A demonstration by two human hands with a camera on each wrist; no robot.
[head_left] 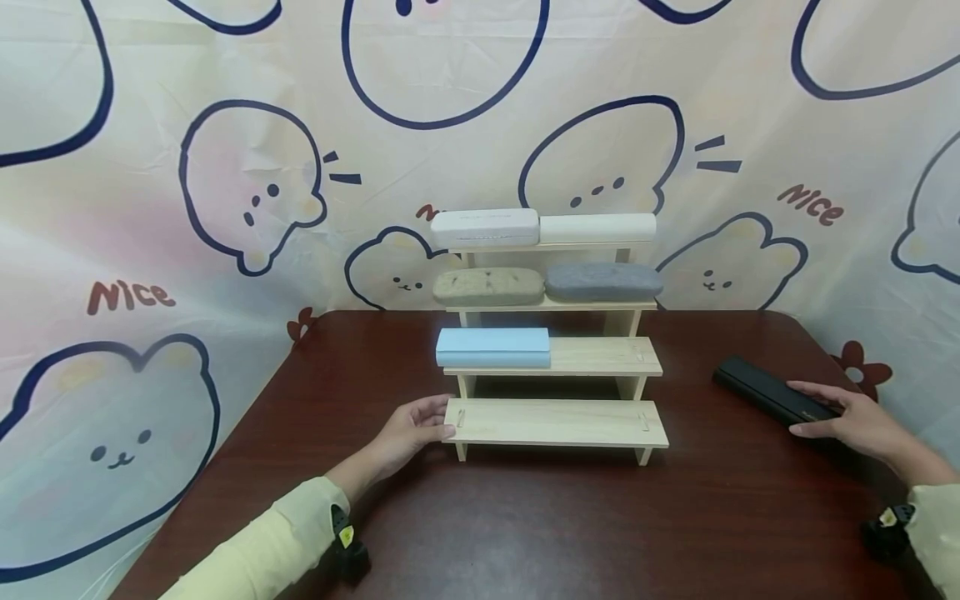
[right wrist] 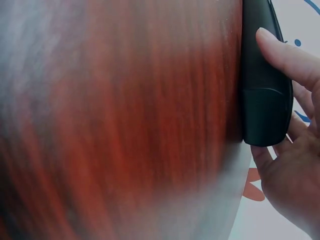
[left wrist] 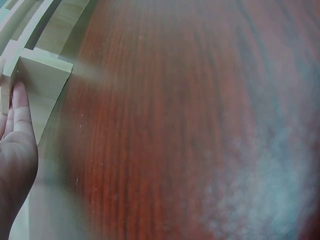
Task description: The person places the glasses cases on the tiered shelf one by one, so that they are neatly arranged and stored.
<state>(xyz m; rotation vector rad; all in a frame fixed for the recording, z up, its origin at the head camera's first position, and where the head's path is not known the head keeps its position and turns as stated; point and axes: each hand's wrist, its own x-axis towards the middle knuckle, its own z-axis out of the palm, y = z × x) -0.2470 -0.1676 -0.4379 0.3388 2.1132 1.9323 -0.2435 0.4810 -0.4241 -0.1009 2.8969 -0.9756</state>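
Observation:
A light wooden stepped stand (head_left: 557, 423) with several shelves rises in the middle of the table. My left hand (head_left: 408, 433) grips the left end of its lowest shelf; in the left wrist view fingers (left wrist: 21, 107) reach under that board. Off to the right, my right hand (head_left: 855, 421) holds a black glasses case (head_left: 765, 392) by its near end, thumb on one side and fingers on the other. The right wrist view shows this case (right wrist: 265, 110) close over the table. On the second shelf from the bottom, a light blue case (head_left: 492, 347) fills the left half.
On the shelf above lie an olive case (head_left: 489, 286) and a grey-blue case (head_left: 602, 282). The top shelf bears two white cases, a left one (head_left: 485, 227) and a right one (head_left: 597, 227). A dark red-brown table (head_left: 525, 533) meets a patterned cloth (head_left: 442, 167) behind.

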